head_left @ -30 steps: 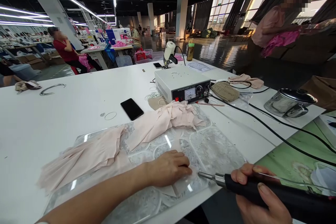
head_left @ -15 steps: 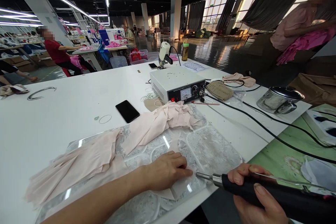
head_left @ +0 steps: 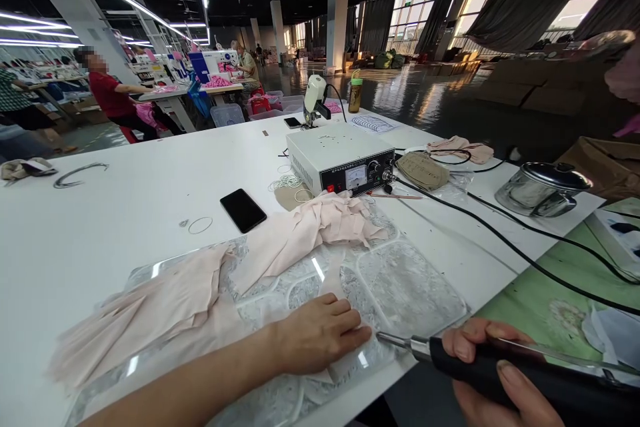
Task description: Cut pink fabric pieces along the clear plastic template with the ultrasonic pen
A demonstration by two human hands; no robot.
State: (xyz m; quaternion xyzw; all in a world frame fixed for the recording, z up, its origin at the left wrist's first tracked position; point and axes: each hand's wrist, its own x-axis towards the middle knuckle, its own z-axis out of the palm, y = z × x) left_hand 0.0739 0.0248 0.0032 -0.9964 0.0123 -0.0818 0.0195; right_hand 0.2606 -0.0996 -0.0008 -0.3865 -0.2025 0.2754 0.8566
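My left hand (head_left: 325,333) rests on a pale pink fabric strip (head_left: 336,273), its fingers curled together and pressing it onto a clear-topped, grey-patterned mat (head_left: 415,280). Part of the strip is hidden under the palm. In my right hand (head_left: 505,367) is a black-handled tool (head_left: 477,361) with a slim metal tip, gripped by thumb and fingers. That tip points left, just beside my left fingertips. Two heaps of pale pink fabric lie on the mat: a fanned pile (head_left: 155,310) at the left and a crumpled stack (head_left: 320,227) behind my left hand.
A control box (head_left: 340,153) stands behind the mat, with a black cable (head_left: 475,220) running right. Around it are a phone (head_left: 243,210), a lidded glass pot (head_left: 543,190), a green-capped bottle (head_left: 355,93) and a khaki cloth (head_left: 423,170). A co-worker in red (head_left: 107,93) is at the far left.
The view has shifted slightly. The right hand and tool appear a little further right, with the tip still near my left fingers. The person at the right has mostly left the view.
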